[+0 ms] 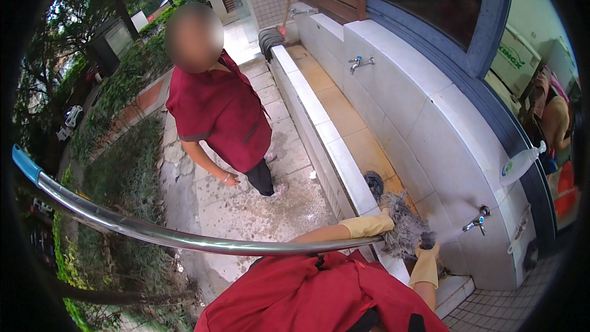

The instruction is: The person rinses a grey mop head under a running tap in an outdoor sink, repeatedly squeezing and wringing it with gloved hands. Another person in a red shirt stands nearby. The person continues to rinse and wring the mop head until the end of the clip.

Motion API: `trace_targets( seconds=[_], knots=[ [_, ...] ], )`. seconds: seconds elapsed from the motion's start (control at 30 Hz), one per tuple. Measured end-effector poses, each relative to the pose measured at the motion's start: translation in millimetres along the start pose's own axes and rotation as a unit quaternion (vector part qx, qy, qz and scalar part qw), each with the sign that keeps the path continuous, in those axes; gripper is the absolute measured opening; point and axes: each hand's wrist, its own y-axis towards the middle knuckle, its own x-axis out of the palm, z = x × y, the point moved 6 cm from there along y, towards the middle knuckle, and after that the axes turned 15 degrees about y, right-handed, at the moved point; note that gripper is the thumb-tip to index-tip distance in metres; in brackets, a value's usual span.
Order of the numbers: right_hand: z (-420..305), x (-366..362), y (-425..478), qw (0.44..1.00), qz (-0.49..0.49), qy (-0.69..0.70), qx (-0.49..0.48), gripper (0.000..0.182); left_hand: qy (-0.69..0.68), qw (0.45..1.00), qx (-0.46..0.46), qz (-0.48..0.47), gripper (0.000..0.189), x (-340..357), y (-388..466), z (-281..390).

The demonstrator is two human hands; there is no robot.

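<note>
A grey shaggy mop head point(402, 228) lies over the edge of a tiled trough point(343, 161), its long metal handle point(184, 235) stretching to the left with a blue end. My left hand point(380, 222), in a cream rubber glove, is at the mop head's left side; whether its fingers grip the strands is hidden. My right hand point(426, 253), gloved alike, is closed on a dark scrubbing brush or pad point(427, 240) at the strands' right side. A chrome tap point(478, 221) on the wall stands right of it, with a blurred spray of water between.
Another person in a red top point(221, 120) stands beyond the trough's outer wall. A second tap point(359, 62), a dark cloth point(373, 184) in the trough, another mop point(272, 42) at its far end and a soap bottle point(518, 166) on the right ledge are around.
</note>
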Motion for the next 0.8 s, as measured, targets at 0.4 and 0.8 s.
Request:
trace_targets(
  seconds=[0.4,0.8],
  knots=[
    [12,7,-20,0.999,0.024,0.016,0.022,0.036,-0.201,0.974,-0.1,-0.021,0.041,2,-5,-12],
    [19,4,-32,0.993,0.06,0.1,0.012,0.029,-0.472,0.852,-0.22,-0.054,0.043,24,7,-19]
  ],
)
